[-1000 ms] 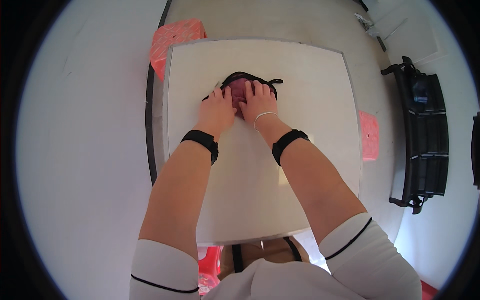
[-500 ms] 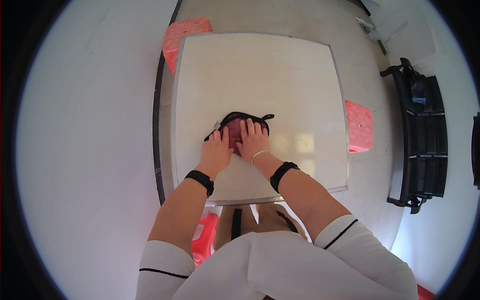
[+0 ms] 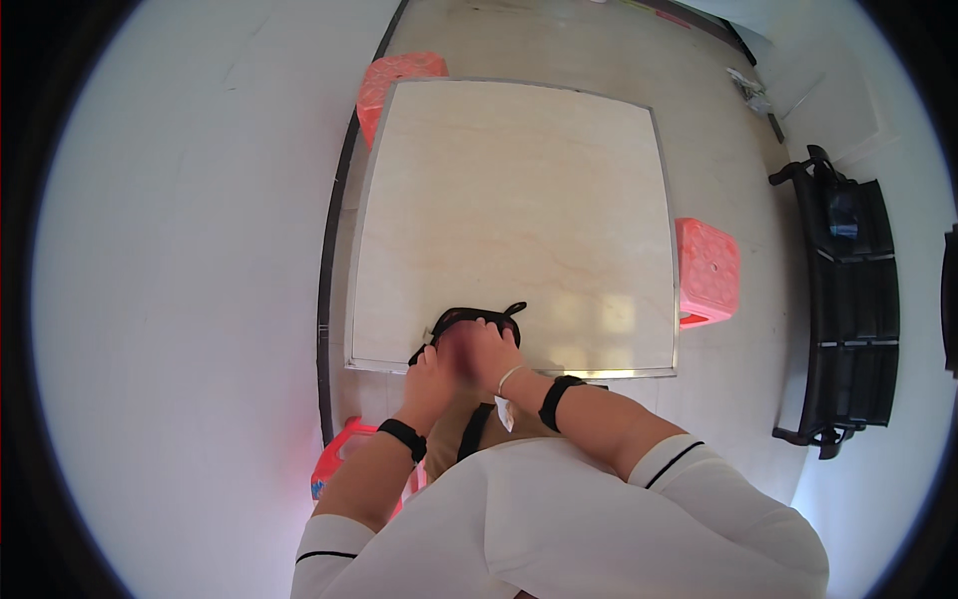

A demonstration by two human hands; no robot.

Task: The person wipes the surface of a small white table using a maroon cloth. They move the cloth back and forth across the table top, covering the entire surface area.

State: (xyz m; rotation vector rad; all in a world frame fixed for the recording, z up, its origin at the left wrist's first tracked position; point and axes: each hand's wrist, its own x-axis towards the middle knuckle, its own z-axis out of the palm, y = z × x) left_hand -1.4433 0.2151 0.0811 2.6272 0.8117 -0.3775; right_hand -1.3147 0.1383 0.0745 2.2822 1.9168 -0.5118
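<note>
A soft dark red cloth piece with black trim lies at the near edge of the table, partly blurred. It looks like a small pouch, with a black loop sticking out at its far right corner and a pale tag at its left side. My left hand holds its near left side, fingers bent over the edge. On the right side, my right hand grips it with curled fingertips resting on the black trim. Its near part is hidden between my hands.
The cream table has a metal rim. Pink plastic stools stand at its far left corner and right side. A red plastic seat is beside my left arm. Along the right wall is a black bench.
Both hands have drawn the dark red cloth piece toward me, from the middle of the table to its near edge. My fingers, flatter on it before, now curl around its sides.
</note>
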